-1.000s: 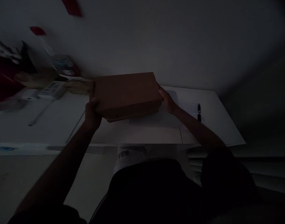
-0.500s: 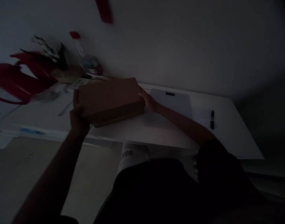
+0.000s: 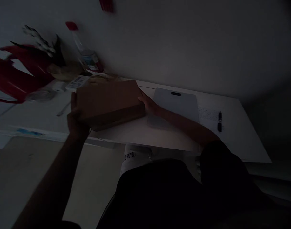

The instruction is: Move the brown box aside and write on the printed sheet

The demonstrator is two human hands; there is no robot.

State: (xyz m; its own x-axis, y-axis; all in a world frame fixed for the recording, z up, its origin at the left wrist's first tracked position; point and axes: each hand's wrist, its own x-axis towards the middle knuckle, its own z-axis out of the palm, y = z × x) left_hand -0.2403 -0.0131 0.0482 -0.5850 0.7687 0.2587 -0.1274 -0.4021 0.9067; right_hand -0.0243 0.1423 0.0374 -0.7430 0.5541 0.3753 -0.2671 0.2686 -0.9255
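Observation:
A brown cardboard box (image 3: 109,100) is held between my two hands over the white desk (image 3: 126,136); whether its underside touches the desk I cannot tell. My left hand (image 3: 77,122) grips the box's left end, thumb along the near corner and fingers up the side. At the opposite end my right hand (image 3: 147,103) is closed on the box, its thumb near the top edge and the other fingers partly hidden. Right of the box lies a flat grey panel-like thing (image 3: 175,106) with a small dark rectangle. The scene is very dim.
Toward the back left stand a clear bottle with a red cap (image 3: 88,58), red jugs (image 3: 38,70) and a plant with white flowers (image 3: 40,41). A written sheet (image 3: 207,116) and a small black object (image 3: 219,121) lie on the right. A wall rises behind the desk.
The box and both hands have shifted slightly left in the picture. The camera view has moved a little, so the bottle and jugs appear higher and further left. Both hands keep their hold.

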